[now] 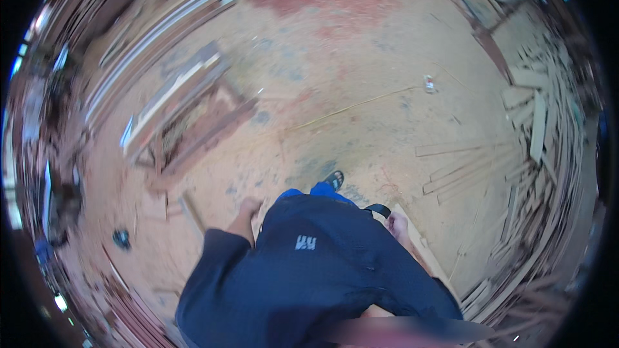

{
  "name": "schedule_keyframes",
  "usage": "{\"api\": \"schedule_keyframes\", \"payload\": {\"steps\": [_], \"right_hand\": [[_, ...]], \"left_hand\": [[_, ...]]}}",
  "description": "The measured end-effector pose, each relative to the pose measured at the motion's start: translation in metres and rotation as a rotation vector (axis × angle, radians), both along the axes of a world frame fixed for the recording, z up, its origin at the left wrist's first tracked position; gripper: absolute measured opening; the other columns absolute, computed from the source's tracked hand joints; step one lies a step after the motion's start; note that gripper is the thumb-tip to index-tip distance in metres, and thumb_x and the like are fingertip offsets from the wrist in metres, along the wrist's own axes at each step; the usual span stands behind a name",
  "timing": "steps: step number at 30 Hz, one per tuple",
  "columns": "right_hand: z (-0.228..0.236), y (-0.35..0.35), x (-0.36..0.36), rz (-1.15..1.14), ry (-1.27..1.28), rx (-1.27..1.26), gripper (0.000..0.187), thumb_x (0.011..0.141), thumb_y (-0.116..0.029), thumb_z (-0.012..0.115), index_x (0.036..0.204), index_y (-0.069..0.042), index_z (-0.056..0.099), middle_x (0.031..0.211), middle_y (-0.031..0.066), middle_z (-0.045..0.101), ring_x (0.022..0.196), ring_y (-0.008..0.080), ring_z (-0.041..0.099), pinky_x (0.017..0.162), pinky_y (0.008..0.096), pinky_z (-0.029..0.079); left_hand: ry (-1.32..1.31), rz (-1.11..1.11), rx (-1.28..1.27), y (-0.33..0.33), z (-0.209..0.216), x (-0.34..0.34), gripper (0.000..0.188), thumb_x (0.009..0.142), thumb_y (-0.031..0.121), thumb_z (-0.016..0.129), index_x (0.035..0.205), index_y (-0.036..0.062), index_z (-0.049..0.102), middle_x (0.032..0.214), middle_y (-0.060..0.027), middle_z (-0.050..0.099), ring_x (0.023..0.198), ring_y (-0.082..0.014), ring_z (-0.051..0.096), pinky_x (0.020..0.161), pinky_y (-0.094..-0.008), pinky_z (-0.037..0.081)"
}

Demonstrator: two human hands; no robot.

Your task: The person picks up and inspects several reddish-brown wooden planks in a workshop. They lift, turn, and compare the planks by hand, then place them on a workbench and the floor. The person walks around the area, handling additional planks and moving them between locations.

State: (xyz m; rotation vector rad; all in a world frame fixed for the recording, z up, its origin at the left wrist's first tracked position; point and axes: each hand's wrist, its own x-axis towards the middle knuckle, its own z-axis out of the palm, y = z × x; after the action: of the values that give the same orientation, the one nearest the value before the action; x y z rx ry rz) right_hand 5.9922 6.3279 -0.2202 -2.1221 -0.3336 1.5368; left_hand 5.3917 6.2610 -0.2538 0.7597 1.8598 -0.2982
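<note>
My left hand (250,206) hangs beside my left hip. Its fingers look loosely curled, and nothing shows in them. At my other side, my right hand (398,224) is closed, with its fingers partly hidden. A black curved piece (379,209), like a strap or handle, shows right by these fingers. A pale wooden board (422,245) runs along the outer side of my right forearm. I cannot tell which of the two my right hand grips. Below my dark shirt, one sandalled foot (335,179) is on the dusty floor.
A low wooden bench or frame (187,103) stands ahead left, with long boards (155,38) beyond it. Loose planks (471,161) and stacked wood strips (554,154) line the right. A thin cord or stick (354,106) and a bottle (429,84) lie on the floor ahead.
</note>
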Motion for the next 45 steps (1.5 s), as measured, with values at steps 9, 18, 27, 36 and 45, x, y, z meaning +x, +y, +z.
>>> {"api": "schedule_keyframes", "payload": {"steps": [9,18,27,36,45], "right_hand": [[0.029,0.366,0.051,0.316,-0.041,0.111,0.022,0.096,-0.028,0.064,0.088,-0.008,0.064,0.077,0.0038,0.066,0.060,0.0120,0.062,0.052,0.0280,0.046],[0.024,0.577,0.091,-0.056,0.049,0.091,0.020,0.093,-0.026,0.066,0.083,-0.009,0.064,0.075,0.0034,0.064,0.063,0.0125,0.062,0.054,0.0294,0.048],[-0.059,0.625,0.182,-0.706,0.164,-0.136,0.014,0.092,-0.019,0.068,0.081,-0.010,0.064,0.063,0.0024,0.059,0.049,0.0156,0.053,0.044,0.0345,0.044],[-0.023,0.963,0.401,-0.686,0.037,0.206,0.029,0.095,-0.034,0.068,0.080,-0.010,0.063,0.068,0.0032,0.062,0.054,0.0146,0.058,0.049,0.0308,0.045],[0.014,1.221,0.643,-0.467,-0.072,0.347,0.027,0.097,-0.033,0.064,0.089,-0.008,0.065,0.080,0.0065,0.068,0.069,0.0154,0.064,0.061,0.0311,0.050]], "left_hand": [[-0.069,0.313,0.373,0.242,-0.022,0.099,0.035,0.093,0.033,0.068,0.096,-0.0002,0.077,0.083,-0.0142,0.075,0.075,-0.0227,0.070,0.067,-0.0391,0.053],[-0.194,0.051,0.073,0.746,-0.025,0.142,0.030,0.092,0.031,0.068,0.103,0.0045,0.076,0.079,-0.0104,0.072,0.068,-0.0186,0.069,0.059,-0.0338,0.053],[-0.368,0.325,0.670,1.227,0.092,0.270,0.026,0.100,0.027,0.062,0.114,0.0053,0.062,0.081,-0.0035,0.066,0.061,-0.0140,0.062,0.049,-0.0281,0.044],[-0.447,-0.163,0.295,1.317,0.034,0.472,0.022,0.099,0.024,0.061,0.106,0.0037,0.069,0.092,-0.0094,0.072,0.080,-0.0220,0.070,0.060,-0.0386,0.056],[-0.226,-0.884,0.061,1.542,-0.063,0.716,0.034,0.097,0.035,0.062,0.115,0.0079,0.073,0.097,-0.0123,0.073,0.076,-0.0242,0.071,0.061,-0.0433,0.057]]}}
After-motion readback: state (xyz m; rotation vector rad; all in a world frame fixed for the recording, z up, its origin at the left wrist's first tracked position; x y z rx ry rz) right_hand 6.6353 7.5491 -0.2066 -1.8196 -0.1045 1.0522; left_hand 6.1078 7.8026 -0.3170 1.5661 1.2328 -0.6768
